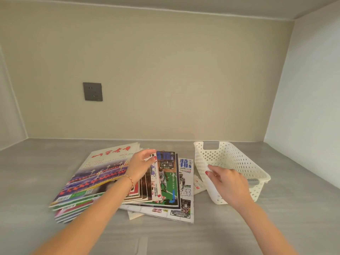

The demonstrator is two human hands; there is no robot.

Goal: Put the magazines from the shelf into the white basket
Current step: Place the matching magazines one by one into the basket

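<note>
A fanned pile of magazines (103, 173) lies on the grey shelf, left of centre, with a basketball issue (168, 181) on its right side. My left hand (140, 166) rests on the pile, thumb and fingers pinching the upper edges of a few raised magazines. The white perforated basket (233, 159) sits to the right, tipped up on one side toward the pile. My right hand (226, 183) grips its near left rim, thumb on the outside wall.
A grey wall socket (92, 91) is on the beige back wall. A white side wall (309, 107) closes the shelf on the right. A small slip of paper (199, 184) lies between pile and basket. Bare grey shelf (165, 236) runs along the front.
</note>
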